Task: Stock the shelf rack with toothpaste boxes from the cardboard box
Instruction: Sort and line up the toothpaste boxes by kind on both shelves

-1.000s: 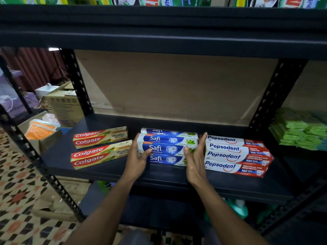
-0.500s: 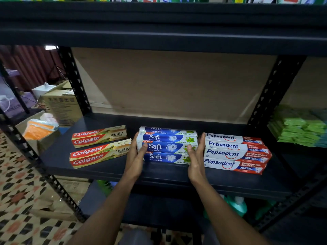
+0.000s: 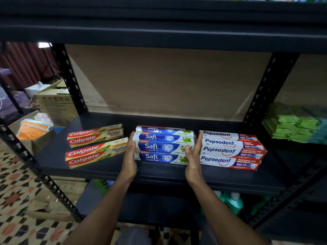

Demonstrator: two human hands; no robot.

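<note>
You are squaring the Safi stack [image 3: 164,147] between your left hand [image 3: 130,157] and right hand [image 3: 193,159], fingers straight and pressing its ends, probably letting go next.

Shelf [image 3: 106,173] bearing Colgate boxes [image 3: 95,153], Safi boxes [image 3: 159,147], Pepsodent boxes [image 3: 230,151] side by side

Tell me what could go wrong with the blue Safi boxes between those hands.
The left hand and right hand press the ends of the blue-and-white Safi toothpaste boxes; uneven pressure might skew them. The right hand sits right beside the red-and-white Pepsodent boxes, so withdrawing it could nudge them.
</note>
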